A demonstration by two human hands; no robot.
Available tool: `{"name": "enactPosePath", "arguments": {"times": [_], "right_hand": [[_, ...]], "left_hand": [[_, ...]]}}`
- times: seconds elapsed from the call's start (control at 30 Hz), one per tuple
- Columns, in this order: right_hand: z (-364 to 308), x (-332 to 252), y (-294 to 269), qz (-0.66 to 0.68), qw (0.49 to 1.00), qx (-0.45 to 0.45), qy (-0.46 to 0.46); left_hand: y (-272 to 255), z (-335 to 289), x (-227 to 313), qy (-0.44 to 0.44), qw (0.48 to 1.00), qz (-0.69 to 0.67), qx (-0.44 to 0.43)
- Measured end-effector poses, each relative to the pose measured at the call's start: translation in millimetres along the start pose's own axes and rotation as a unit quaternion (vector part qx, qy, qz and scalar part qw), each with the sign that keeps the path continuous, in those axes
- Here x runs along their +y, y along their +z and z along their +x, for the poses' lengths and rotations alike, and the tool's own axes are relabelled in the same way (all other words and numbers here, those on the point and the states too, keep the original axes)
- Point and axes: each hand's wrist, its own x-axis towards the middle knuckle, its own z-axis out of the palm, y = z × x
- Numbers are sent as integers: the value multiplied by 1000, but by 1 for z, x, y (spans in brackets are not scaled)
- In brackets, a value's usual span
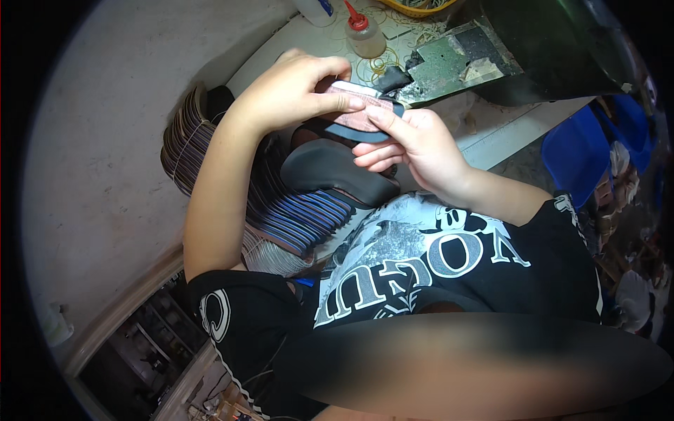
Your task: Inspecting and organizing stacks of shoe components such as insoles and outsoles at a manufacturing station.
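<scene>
Above the near edge of the bench, both hands hold a dark shoe sole with a reddish patterned piece on its upper face and a white strip along the far side. My left hand is closed on it from the left, its thumb pressing on the patterned face. On the right end lies the thumb of my right hand, with the fingers curled below the edge. Just beneath are a smooth black sole and a long row of stacked soles with blue and brown edges.
A squeeze bottle with a red nozzle stands on the white bench, beside loose rubber bands. A worn green board and a yellow basket lie farther back. Bundled soles lean by the wall; blue plastic is at right.
</scene>
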Motion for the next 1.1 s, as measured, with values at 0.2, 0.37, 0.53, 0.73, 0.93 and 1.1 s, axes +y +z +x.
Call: {"name": "enactPosePath", "arguments": {"times": [0.2, 0.37, 0.53, 0.73, 0.93, 1.1], "right_hand": [[5, -6, -8, -42, 999, -8, 2], [9, -8, -6, -57, 998, -10, -23], [17, -7, -10, -72, 996, -31, -46], [19, -7, -17, -104, 990, -41, -89], [23, -9, -32, -129, 986, -41, -93], [4, -18, -54, -153, 984, -85, -4]], "left_hand": [[22, -21, 25, -117, 990, -44, 64], [40, -27, 20, -174, 975, -99, 99], [55, -28, 18, -200, 926, -302, 108], [61, -30, 19, -273, 895, -338, 100], [55, -26, 44, -288, 869, -399, 52], [66, -27, 36, -266, 846, -459, 55]]}}
